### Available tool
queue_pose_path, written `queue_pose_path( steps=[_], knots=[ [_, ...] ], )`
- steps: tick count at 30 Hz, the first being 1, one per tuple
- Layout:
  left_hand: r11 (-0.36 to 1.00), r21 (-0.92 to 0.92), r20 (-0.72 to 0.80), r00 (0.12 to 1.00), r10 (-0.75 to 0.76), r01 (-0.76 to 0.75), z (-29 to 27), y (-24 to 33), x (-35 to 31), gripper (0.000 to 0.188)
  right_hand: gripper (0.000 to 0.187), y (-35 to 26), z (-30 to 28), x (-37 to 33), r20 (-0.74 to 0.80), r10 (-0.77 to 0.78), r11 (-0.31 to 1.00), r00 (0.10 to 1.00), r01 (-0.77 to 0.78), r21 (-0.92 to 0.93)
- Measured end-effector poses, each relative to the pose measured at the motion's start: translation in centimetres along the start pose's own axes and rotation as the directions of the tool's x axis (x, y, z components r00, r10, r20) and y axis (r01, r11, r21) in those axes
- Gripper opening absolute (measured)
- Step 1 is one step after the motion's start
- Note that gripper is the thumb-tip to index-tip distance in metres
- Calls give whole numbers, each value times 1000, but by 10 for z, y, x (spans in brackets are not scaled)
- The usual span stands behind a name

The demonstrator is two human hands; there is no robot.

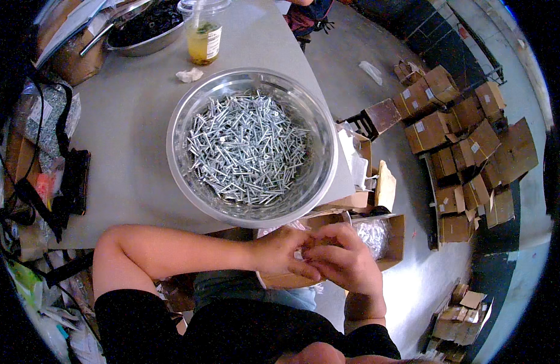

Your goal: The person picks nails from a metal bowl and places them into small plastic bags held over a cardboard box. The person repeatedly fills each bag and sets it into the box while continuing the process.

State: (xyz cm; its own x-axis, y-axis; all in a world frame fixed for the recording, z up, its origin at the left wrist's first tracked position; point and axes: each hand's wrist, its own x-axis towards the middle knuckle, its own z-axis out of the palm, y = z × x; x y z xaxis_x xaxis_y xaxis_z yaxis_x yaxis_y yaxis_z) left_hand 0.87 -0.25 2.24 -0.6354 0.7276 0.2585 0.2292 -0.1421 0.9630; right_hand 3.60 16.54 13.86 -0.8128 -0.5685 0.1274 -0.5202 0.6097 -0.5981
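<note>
At lower centre, left hand (284, 252) and right hand (343, 259) pinch together on a small clear bag (299, 253) below the screw bowl (252, 147); sealing it looks next.

Shiny metal bowl (316, 115) w/ glossy steel screws (246, 148), matt grey tabletop (131, 139), brown cardboard boxes (468, 151)

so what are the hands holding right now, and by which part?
Cannot tell. Left hand and right hand meet fingertip to fingertip over the open cardboard box, below the bowl of screws; anything pinched between them is hidden.
</note>
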Motion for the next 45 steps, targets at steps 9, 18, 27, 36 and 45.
queue_pose_path(
  steps=[9,18,27,36,45],
  knots=[
    [993,85,-288,952,103,-81,-6,16,5,33,23,21,8,-15,-131,76,997,988,-76,5],
    [923,373,-207,961,185,-97,-10,19,2,11,17,21,21,-13,-168,215,975,962,-220,-10],
    [985,171,-191,981,15,19,-8,21,2,10,11,56,-13,-71,-389,543,770,744,-626,-123],
    [988,131,-157,986,-59,80,-7,21,2,17,20,78,87,-79,71,557,777,827,-490,-395],
    [970,218,-69,993,-97,110,-10,18,-1,18,35,87,144,-69,217,565,811,796,-488,-322]
  ],
)
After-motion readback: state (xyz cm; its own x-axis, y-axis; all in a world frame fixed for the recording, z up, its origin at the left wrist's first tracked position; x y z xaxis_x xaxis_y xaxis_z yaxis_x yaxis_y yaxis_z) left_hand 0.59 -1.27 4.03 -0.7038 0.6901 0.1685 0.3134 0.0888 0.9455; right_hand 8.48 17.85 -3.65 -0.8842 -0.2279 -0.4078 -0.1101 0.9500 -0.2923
